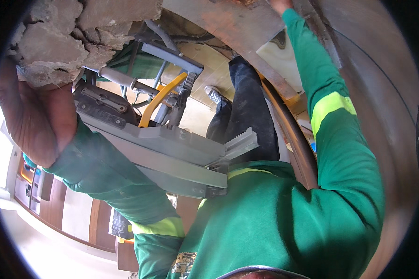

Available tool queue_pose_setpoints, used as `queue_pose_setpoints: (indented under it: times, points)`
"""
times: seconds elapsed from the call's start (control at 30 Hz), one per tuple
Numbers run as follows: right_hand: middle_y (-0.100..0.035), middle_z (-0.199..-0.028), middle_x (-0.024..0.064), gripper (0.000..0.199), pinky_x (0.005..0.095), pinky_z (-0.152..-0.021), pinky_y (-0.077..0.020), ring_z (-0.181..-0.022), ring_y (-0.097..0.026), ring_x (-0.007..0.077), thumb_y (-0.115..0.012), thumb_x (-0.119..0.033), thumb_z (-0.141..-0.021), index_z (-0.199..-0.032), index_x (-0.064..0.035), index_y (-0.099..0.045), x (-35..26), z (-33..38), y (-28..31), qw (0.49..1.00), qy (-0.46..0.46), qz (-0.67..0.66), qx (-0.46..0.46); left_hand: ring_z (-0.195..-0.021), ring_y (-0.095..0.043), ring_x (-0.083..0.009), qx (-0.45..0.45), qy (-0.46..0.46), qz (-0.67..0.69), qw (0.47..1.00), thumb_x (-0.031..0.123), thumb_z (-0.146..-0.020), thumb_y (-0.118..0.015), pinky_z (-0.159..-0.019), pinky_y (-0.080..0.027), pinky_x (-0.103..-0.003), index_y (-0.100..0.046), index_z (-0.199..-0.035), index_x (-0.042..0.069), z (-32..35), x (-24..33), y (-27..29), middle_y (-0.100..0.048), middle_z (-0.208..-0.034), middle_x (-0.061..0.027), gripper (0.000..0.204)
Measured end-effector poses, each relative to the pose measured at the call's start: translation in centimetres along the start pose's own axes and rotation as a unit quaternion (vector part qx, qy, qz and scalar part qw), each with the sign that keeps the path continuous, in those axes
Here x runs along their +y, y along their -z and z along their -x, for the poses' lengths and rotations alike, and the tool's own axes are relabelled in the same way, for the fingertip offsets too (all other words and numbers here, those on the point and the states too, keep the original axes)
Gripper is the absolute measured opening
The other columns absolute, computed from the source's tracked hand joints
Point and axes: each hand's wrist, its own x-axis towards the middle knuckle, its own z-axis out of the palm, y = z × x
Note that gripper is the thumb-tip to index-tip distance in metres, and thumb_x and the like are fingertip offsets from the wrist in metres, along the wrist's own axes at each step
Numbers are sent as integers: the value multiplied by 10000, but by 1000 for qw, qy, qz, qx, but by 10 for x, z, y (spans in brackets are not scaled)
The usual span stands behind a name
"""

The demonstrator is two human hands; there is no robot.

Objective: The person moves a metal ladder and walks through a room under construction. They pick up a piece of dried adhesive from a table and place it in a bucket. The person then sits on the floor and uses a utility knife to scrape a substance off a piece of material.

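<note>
My left hand, dusty, reaches up at the far left against the lower edge of a cracked, grey-brown mass of stone or concrete. Its fingers are hidden by that mass, so their grip does not show. Only a small part of my right hand shows at the top edge, beside a reddish-brown patch; its fingers are cut off. Between my arms stands a grey metal machine with a toothed strip, a dark plate and a curved yellow handle.
Grey tubular framing rises behind the machine. A curved dusty board runs along the upper middle to the right. Below, my dark-trousered legs and a grey shoe stand on pale tiles. Shelving with boxes lies lower left.
</note>
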Motion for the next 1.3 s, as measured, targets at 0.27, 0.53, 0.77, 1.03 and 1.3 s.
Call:
queue_pose_setpoints:
  times: [0.27, 0.53, 0.77, 1.03, 1.3]
  points:
    - [-632, -1345, 237, 503, 457, -1068, -485, -1253, -603, 401, -693, -81, -880, -1375, -107, -605, 42, 88, -27, 963, 223, 119, 90, -1441, -497, -387, -64, 12, 29, 997, 422, -905, -825, -1199, -371, -603, -472, -1548, 38, -9, -1, 8, -538, -1563, -176, 828]
    - [-604, -1395, 260, 583, 495, -1079, -478, -1299, -575, 439, -641, -34, -893, -1462, -123, -555, 48, 91, -59, 980, 140, 85, 112, -1422, -531, -352, -58, 1, 25, 998, 383, -950, -783, -1228, -345, -564, -492, -1537, 46, -9, -1, 9, -561, -1544, -173, 736]
    - [-695, -1189, 251, 255, 525, -1004, -500, -1206, -623, 443, -672, -55, -884, -1137, -88, -673, 62, 58, -67, 991, 127, 17, -42, -1403, -551, -348, -17, -15, 25, 999, 324, -998, -721, -1235, -339, -549, -538, -1487, 13, 0, 1, -11, -592, -1510, -179, 608]
    - [-683, -1104, 229, 219, 535, -933, -495, -1075, -629, 445, -771, -74, -802, -1003, -70, -685, 31, 40, -73, 973, 186, 128, 47, -1389, -565, -335, -28, 9, 29, 999, 253, -1047, -631, -1225, -366, -507, -563, -1458, 9, -17, 1, 11, -619, -1467, -186, 483]
    - [-637, -1123, 232, 230, 540, -939, -490, -1089, -610, 436, -771, -112, -754, -954, -88, -660, 19, 22, -66, 968, 141, 209, -16, -1343, -609, -341, -120, 34, 23, 992, 265, -1046, -634, -1207, -412, -487, -617, -1408, 33, -63, -11, 90, -653, -1435, -167, 430]
